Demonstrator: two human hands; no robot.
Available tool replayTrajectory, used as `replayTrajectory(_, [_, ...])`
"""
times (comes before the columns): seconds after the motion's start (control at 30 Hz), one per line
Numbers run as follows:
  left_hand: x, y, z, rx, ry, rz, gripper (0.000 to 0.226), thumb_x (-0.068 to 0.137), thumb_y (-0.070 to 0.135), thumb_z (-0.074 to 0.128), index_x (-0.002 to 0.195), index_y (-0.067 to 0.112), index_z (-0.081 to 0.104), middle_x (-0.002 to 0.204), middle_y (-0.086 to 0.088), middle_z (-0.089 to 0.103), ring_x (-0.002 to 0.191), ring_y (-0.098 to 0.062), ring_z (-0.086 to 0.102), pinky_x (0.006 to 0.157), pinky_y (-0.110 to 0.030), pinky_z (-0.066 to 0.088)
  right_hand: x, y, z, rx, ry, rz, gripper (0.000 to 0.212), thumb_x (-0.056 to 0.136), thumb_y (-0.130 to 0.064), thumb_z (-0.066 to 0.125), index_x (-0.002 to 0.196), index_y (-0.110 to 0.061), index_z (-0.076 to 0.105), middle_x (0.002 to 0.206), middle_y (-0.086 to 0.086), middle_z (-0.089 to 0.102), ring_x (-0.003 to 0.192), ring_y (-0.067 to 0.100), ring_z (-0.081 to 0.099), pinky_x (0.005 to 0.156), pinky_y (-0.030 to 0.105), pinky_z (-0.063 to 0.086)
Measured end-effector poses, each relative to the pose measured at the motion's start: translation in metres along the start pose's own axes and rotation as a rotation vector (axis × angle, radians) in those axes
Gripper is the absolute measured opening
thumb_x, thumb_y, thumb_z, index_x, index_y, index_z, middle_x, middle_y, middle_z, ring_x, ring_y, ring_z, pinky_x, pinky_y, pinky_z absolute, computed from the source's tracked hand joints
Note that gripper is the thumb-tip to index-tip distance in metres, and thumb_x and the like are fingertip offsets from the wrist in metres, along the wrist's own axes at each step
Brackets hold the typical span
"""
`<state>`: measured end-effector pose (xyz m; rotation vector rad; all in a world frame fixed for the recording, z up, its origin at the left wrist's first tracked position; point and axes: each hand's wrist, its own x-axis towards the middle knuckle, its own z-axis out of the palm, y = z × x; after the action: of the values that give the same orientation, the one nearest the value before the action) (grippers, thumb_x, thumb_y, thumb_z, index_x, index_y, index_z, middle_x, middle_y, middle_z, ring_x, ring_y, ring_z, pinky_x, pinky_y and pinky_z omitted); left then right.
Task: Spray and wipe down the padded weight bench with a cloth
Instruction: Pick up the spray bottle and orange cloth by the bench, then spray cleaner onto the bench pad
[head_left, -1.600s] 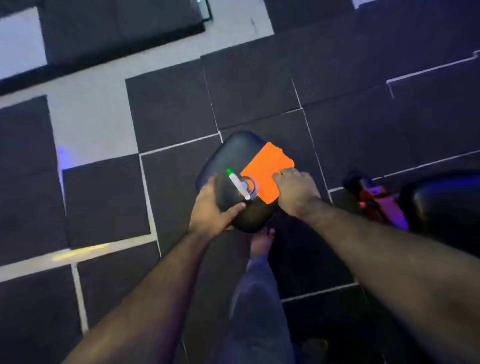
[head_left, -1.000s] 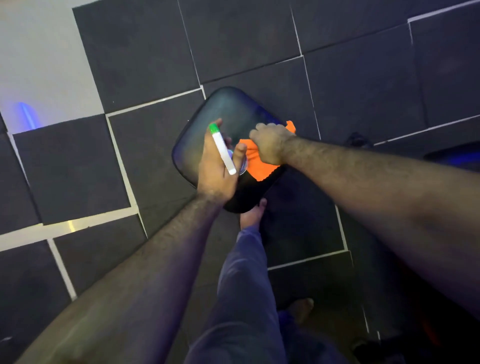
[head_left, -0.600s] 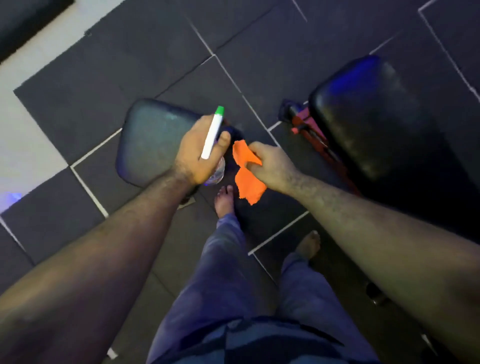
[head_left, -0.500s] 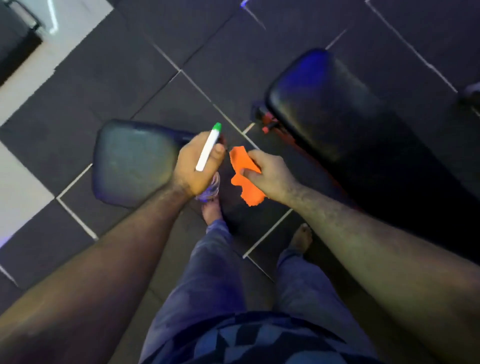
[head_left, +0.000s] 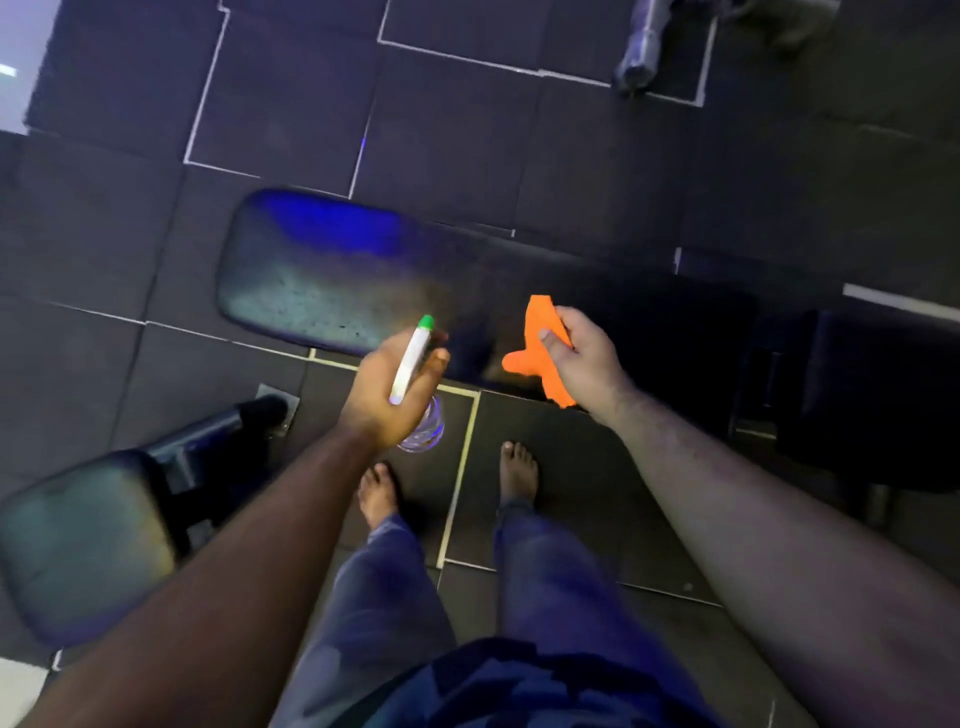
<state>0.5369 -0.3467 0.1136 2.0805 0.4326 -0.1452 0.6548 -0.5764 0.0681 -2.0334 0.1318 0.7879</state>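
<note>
Left hand (head_left: 387, 395) wrapped round the spray bottle (head_left: 410, 364), its clear body mostly hidden behind the palm. Right hand (head_left: 582, 364) pinching the orange cloth (head_left: 535, 353). Both hover above the padded bench (head_left: 322, 280), whose right end vanishes into shadow.

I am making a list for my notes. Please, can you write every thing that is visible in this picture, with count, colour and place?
long bench pad: one, black, centre, in front of the feet
small seat pad: one, black, lower left
spray bottle: one, clear with white and green nozzle, in left hand
cloth: one, orange, in right hand
floor mats: many, dark, pale seams, covering the floor
grey equipment part: one, top right, unclear
left hand: grip closed on the bottle
right hand: grip closed on the cloth
bare feet: two, bottom centre
</note>
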Motion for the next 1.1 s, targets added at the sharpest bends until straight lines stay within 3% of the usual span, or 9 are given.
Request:
replayTrajectory(0.07, [0.01,0.007,0.013,0.014,-0.015,0.022,0.042,0.102,0.037,0.058,0.125,0.006,0.074,0.107,0.0,0.071,0.1,-0.009,0.065,0.092,-0.024,0.05,0.019,0.011,-0.018,0.031,0.041,0.026,0.032,0.106,-0.034,0.061,0.138,-0.028,0.062,0.12,-0.003,0.07,0.108,0.027,0.07,0.07,0.046,0.065])
replayTrajectory(0.13, [0.016,0.008,0.021,0.05,-0.051,0.042,0.042,0.103,0.038,0.056,0.126,0.006,0.073,0.11,-0.003,0.073,0.103,-0.018,0.068,0.094,-0.032,0.052,0.036,0.025,-0.031,-0.023,0.118,0.029,0.037,0.1,-0.039,0.068,0.135,-0.027,0.064,0.119,-0.005,0.072,0.109,0.023,0.07,0.09,0.049,0.063])
replayTrajectory(0.2, [0.016,0.005,0.025,0.082,-0.073,0.056,0.041,0.105,0.04,0.056,0.126,0.009,0.072,0.111,-0.007,0.074,0.103,-0.023,0.07,0.091,-0.036,0.054,0.048,0.044,-0.039,-0.208,0.222,0.091,0.058,0.092,-0.047,0.076,0.144,-0.026,0.058,0.136,0.001,0.068,0.123,0.026,0.064,0.106,0.047,0.055])
replayTrajectory(0.3, [0.012,-0.007,0.026,0.102,-0.068,0.043,0.043,0.105,0.047,0.054,0.126,0.014,0.07,0.108,-0.004,0.073,0.099,-0.02,0.068,0.087,-0.036,0.053,0.051,0.058,-0.035,-0.51,0.246,0.214,0.093,0.088,-0.057,0.075,0.164,-0.024,0.033,0.17,0.008,0.032,0.151,0.036,0.036,0.12,0.05,0.04])
replayTrajectory(0.43, [0.003,-0.029,0.021,-0.053,0.042,-0.082,0.037,0.107,0.038,0.058,0.128,0.01,0.069,0.111,-0.006,0.076,0.106,-0.02,0.071,0.095,-0.035,0.054,0.042,0.051,0.004,-0.866,0.137,-0.031,0.087,0.095,-0.05,0.067,0.165,-0.017,0.028,0.176,0.013,0.019,0.161,0.038,0.019,0.129,0.054,0.022])
replayTrajectory(0.57, [-0.006,-0.058,0.001,-0.291,0.219,-0.17,0.028,0.104,0.025,0.063,0.125,0.008,0.072,0.114,-0.001,0.077,0.107,-0.014,0.073,0.099,-0.032,0.055,0.04,0.022,0.075,-1.047,-0.05,-0.308,0.076,0.097,-0.049,0.061,0.164,-0.023,0.035,0.175,0.008,0.024,0.162,0.033,0.019,0.129,0.057,0.013])
replayTrajectory(0.77, [0.006,-0.126,-0.046,-0.321,0.429,-0.382,0.038,0.097,0.056,0.061,0.108,0.023,0.074,0.084,0.016,0.069,0.079,-0.006,0.061,0.08,-0.037,0.054,0.082,-0.037,0.208,-1.149,-0.228,-0.566,0.087,0.094,-0.06,0.055,0.167,-0.033,0.017,0.178,0.005,0.009,0.164,0.032,0.007,0.128,0.065,0.009])
replayTrajectory(0.9, [0.024,-0.179,-0.078,-0.28,0.431,-0.551,0.055,0.093,0.07,0.059,0.09,0.015,0.067,0.067,0.013,0.054,0.064,-0.011,0.048,0.064,-0.038,0.048,0.112,-0.06,0.266,-1.165,-0.189,-0.566,0.081,0.099,-0.06,0.049,0.168,-0.037,0.014,0.179,0.001,0.003,0.165,0.03,0.002,0.126,0.068,0.007])
replayTrajectory(1.1, [0.066,-0.23,-0.127,-0.201,0.312,-0.694,0.08,0.086,0.082,0.053,0.088,0.003,0.067,0.071,-0.004,0.066,0.058,-0.024,0.063,0.065,-0.048,0.059,0.125,-0.046,0.276,-1.189,-0.127,-0.554,0.08,0.103,-0.061,0.037,0.168,-0.041,-0.005,0.179,-0.004,-0.012,0.165,0.028,-0.009,0.125,0.072,-0.001])
